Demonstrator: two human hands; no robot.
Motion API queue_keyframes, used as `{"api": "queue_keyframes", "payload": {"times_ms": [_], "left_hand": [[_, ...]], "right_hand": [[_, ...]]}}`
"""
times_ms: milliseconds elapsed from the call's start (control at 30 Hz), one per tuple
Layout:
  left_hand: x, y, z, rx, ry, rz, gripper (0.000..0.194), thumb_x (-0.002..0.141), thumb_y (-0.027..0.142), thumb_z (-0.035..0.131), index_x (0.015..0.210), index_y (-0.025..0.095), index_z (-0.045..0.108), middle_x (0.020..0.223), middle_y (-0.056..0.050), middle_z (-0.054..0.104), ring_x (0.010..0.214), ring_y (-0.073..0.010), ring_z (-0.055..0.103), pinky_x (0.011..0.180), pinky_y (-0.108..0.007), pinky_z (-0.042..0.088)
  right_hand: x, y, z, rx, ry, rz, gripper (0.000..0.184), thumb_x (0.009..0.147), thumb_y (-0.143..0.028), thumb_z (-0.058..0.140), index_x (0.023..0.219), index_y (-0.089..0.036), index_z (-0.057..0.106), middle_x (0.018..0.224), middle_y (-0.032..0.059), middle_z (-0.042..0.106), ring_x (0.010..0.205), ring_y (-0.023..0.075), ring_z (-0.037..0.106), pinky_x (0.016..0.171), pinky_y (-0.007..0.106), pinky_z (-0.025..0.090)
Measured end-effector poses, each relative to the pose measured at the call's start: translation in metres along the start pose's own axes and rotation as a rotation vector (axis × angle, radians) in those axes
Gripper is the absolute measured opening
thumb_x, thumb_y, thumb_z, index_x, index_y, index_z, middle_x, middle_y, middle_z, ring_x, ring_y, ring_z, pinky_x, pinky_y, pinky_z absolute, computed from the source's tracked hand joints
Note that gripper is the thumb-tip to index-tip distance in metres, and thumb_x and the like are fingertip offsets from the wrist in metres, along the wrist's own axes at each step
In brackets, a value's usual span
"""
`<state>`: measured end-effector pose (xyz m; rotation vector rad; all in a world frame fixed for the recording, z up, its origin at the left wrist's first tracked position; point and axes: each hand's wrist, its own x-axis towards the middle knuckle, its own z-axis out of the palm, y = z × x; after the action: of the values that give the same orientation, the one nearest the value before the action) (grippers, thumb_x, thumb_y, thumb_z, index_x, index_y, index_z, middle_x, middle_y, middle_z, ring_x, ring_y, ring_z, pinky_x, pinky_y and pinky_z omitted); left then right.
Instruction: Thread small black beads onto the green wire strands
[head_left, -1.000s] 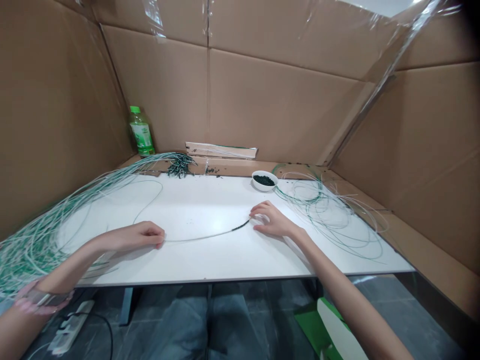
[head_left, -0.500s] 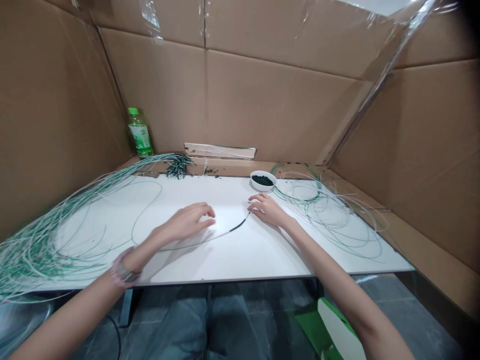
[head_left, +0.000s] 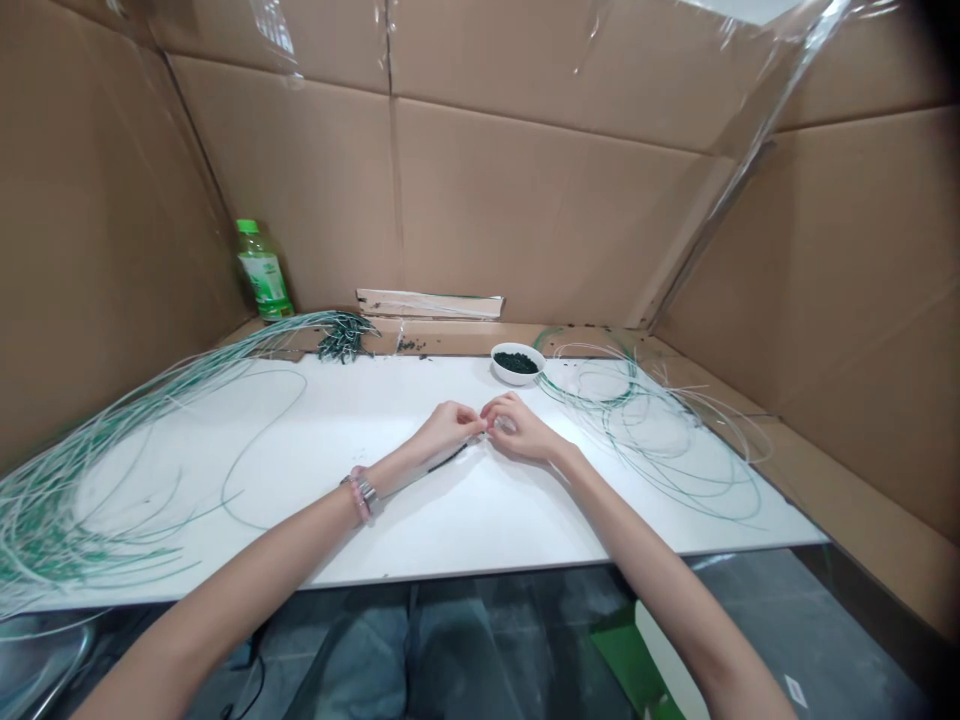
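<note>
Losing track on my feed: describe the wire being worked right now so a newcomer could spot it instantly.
On the white table, look mid-table where the left hand and right hand meet. The wire there, just below the left hand, is the one: unlike the loose green-white coils either side, it carries a short black beaded stretch.

The long, thin, plastic-coated wires (head_left: 90,510) were white streaked with green; the round white ceramic bowl (head_left: 534,371) held black granules (head_left: 515,362); the clear plastic bottle (head_left: 262,270) had a green cap and a green-and-white label; the flat white tabletop (head_left: 465,530) was plain; the corrugated cardboard walls (head_left: 525,200) were tan.
</note>
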<state>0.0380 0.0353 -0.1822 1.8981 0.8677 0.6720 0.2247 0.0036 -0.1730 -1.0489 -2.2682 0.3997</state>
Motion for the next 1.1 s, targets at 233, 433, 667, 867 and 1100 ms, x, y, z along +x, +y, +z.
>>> {"api": "queue_keyframes", "payload": {"times_ms": [233, 433, 667, 867, 1100], "left_hand": [[0.001, -0.003, 0.000, -0.207, -0.063, -0.068, 0.034, 0.070, 0.041, 0.061, 0.072, 0.008, 0.068, 0.062, -0.004, 0.061, 0.056, -0.0103, 0.048, 0.054, -0.022, 0.033], [0.000, 0.001, -0.002, -0.309, -0.118, -0.131, 0.025, 0.065, 0.035, 0.063, 0.065, 0.010, 0.067, 0.061, -0.004, 0.062, 0.054, -0.0094, 0.047, 0.053, -0.022, 0.031], [-0.004, 0.007, 0.000, -0.369, -0.114, -0.173, 0.020, 0.060, 0.030, 0.065, 0.061, 0.010, 0.064, 0.062, -0.005, 0.064, 0.054, -0.0093, 0.048, 0.053, -0.022, 0.031], [-0.007, 0.008, 0.007, -0.443, -0.003, -0.165, 0.021, 0.062, 0.032, 0.064, 0.064, 0.012, 0.060, 0.058, 0.000, 0.058, 0.053, -0.0084, 0.047, 0.051, -0.021, 0.031], [-0.010, 0.012, 0.010, -0.544, 0.065, -0.164, 0.022, 0.061, 0.032, 0.066, 0.066, 0.012, 0.058, 0.062, -0.001, 0.060, 0.056, -0.0093, 0.052, 0.056, -0.022, 0.037]], "right_hand": [[0.004, 0.000, 0.000, 0.237, 0.079, 0.117, 0.007, 0.071, -0.020, 0.063, 0.064, -0.018, 0.061, 0.094, 0.0069, 0.067, 0.091, 0.0201, 0.055, 0.091, 0.040, 0.037], [0.004, 0.006, -0.004, 0.461, 0.132, 0.245, 0.009, 0.068, -0.023, 0.064, 0.062, -0.017, 0.061, 0.095, 0.0085, 0.069, 0.092, 0.0200, 0.062, 0.082, 0.034, 0.044], [0.002, 0.004, -0.007, 0.631, 0.240, 0.381, 0.012, 0.061, -0.025, 0.072, 0.064, -0.017, 0.064, 0.088, 0.0069, 0.069, 0.089, 0.0197, 0.062, 0.076, 0.030, 0.046], [0.004, -0.004, 0.000, 0.844, 0.352, 0.536, 0.039, 0.062, -0.039, 0.073, 0.094, -0.018, 0.064, 0.081, 0.0049, 0.069, 0.074, 0.0150, 0.064, 0.069, 0.029, 0.051], [0.005, -0.011, 0.005, 0.952, 0.417, 0.602, 0.035, 0.059, -0.044, 0.076, 0.079, -0.017, 0.068, 0.078, 0.0056, 0.070, 0.074, 0.0152, 0.064, 0.058, 0.023, 0.051]]}}
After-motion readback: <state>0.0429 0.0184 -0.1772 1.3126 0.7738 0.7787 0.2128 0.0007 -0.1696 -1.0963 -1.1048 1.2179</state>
